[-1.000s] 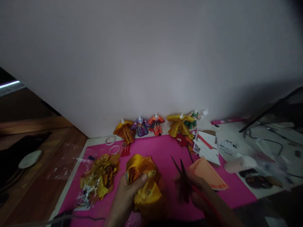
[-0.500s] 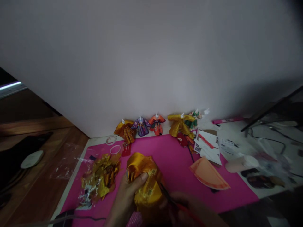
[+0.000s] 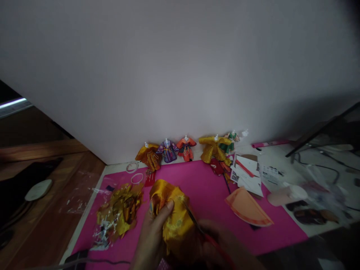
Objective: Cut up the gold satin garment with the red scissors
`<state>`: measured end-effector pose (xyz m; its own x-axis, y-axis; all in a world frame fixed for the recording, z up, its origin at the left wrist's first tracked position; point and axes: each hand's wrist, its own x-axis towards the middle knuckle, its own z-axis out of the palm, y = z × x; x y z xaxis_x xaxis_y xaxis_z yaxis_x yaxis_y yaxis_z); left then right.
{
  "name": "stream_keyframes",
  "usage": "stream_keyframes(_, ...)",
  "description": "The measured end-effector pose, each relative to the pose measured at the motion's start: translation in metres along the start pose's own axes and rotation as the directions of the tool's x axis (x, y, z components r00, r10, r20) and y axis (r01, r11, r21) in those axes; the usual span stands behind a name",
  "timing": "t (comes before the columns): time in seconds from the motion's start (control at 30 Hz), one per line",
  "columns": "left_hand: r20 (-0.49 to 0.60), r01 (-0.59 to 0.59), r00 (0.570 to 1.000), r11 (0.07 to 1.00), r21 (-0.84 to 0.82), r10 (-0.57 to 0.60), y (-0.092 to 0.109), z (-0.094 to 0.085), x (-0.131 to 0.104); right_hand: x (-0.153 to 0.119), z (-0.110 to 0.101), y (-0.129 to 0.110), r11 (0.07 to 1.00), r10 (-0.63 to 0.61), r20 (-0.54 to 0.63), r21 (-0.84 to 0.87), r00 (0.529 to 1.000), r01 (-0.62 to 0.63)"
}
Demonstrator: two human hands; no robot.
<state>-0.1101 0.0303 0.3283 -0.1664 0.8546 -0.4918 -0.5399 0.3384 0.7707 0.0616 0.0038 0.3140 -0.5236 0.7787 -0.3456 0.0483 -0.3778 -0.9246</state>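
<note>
Bunched golden satin cloth [image 3: 178, 221] with pale stitched motifs is gripped by my left hand [image 3: 156, 227], its thumb pressed on top. My right hand [image 3: 213, 238] is closed round the red handles of a pair of scissors [image 3: 192, 217]. Their dark blades point up and left and lie against the right side of the cloth; whether they cut into it is too dim to tell. Left of my hands lies a heap of golden cloth scraps [image 3: 123, 210] on the pink mat [image 3: 202, 187].
Small dressed doll figures, including a purple one [image 3: 167, 150], lean along the white wall. At right are a peach fan-shaped piece [image 3: 249, 208], white papers [image 3: 247, 174] and a pale bottle [image 3: 288, 195]. Clear plastic [image 3: 77, 195] lies at left, a cable [image 3: 107, 259] in front.
My right hand and the scissors have shifted slightly up, with the blade tips further along the cloth. The cloth has turned a little in my left hand.
</note>
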Motion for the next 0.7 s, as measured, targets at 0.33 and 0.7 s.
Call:
stream_keyframes(0.33, 0.042, 0.015, 0.999, 0.998, 0.053, -0.017, 0.003, -0.003, -0.001, -0.002, -0.003, 0.001, 0.993, -0.12, -0.006, 0.019, 0.993, 0.121)
stream_keyframes(0.7, -0.009, 0.032, 0.999, 0.999, 0.032, -0.032, 0.012, 0.01, -0.013, -0.005, -0.004, 0.007, 0.992, -0.128, -0.033, 0.0, 0.991, 0.128)
